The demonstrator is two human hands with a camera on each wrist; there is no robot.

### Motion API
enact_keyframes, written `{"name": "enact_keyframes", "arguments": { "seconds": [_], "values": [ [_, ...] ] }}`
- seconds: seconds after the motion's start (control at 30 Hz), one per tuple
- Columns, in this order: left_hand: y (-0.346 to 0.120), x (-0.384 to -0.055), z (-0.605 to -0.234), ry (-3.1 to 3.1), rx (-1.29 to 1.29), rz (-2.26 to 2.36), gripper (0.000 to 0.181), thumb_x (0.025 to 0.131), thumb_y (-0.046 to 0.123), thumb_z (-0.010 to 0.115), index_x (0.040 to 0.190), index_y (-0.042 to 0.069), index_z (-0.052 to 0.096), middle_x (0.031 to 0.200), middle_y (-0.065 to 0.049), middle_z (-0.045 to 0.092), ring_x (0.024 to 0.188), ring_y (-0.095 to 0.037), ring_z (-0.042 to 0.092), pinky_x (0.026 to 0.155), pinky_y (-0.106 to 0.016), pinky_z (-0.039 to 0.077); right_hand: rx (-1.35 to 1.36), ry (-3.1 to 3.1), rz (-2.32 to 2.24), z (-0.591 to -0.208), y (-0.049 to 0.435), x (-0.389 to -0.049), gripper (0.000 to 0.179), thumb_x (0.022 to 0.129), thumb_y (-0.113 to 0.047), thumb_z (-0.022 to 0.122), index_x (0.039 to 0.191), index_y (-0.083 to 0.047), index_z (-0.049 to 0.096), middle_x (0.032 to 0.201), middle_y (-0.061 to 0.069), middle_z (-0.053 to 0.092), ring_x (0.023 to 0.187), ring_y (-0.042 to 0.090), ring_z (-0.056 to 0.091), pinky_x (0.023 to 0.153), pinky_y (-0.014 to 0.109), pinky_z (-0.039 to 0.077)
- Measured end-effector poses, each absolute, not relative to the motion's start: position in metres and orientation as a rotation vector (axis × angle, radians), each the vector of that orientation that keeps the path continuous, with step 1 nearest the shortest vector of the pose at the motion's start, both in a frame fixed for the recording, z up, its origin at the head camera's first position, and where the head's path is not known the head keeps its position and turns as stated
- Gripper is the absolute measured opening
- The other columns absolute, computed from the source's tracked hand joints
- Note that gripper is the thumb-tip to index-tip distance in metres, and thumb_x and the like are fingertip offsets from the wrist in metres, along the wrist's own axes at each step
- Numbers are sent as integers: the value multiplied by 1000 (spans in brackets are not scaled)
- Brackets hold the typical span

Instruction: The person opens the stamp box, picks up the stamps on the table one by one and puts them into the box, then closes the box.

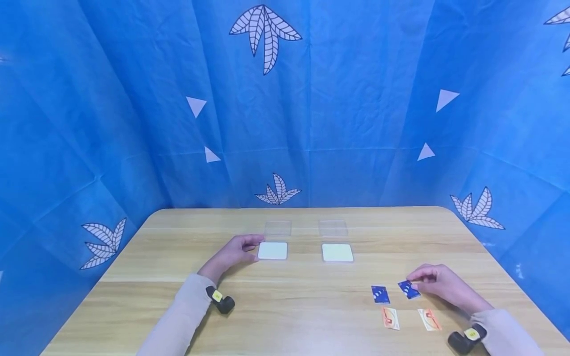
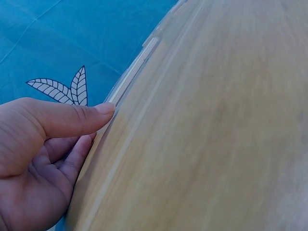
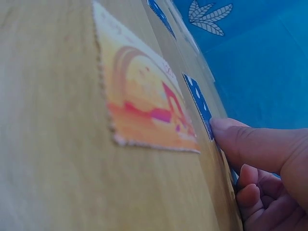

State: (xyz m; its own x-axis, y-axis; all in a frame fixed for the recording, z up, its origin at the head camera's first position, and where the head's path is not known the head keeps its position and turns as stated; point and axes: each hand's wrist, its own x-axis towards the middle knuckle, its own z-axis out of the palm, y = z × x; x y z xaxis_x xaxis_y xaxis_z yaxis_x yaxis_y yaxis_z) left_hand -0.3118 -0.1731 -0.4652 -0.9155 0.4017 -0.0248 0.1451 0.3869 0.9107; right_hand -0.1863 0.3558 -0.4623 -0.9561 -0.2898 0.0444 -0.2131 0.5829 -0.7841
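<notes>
My left hand (image 1: pixel 240 248) holds the left side of a flat case with a white face (image 1: pixel 273 250), thumb at the near corner and fingers at the far one. In the left wrist view the thumb (image 2: pixel 86 118) presses on the thin clear edge of this case (image 2: pixel 132 72). Out to the right, my right hand (image 1: pixel 438 284) pinches a blue stamp (image 1: pixel 406 289) by its right edge; the stamp looks tilted and close to the table. A second blue stamp (image 1: pixel 380 294) lies left of it. Two orange stamps (image 1: pixel 390 318) with perforated edges lie nearer the front.
A second white-faced case (image 1: pixel 337 252) sits right of the held one. Behind the cases lie two clear flat rectangles (image 1: pixel 278 228). The wooden table (image 1: pixel 285 306) ends at a blue curtain (image 1: pixel 356 99) with leaf prints. Both wrists carry black cameras (image 1: pixel 222 301).
</notes>
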Motion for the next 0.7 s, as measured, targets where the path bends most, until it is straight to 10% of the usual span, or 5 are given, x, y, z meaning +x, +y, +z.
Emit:
{"name": "enact_keyframes", "arguments": {
  "seconds": [0.7],
  "values": [
    [-175,-316,-471,2411,470,1536,61,74,1,74,131,5,53,135,-12,53,123,-32,49,104,-40,42,-392,2653,-1374,-463,351,-185,33,83,-9,66,113,5,61,86,3,58,72,7,48,60,21,45]
  ]
}}
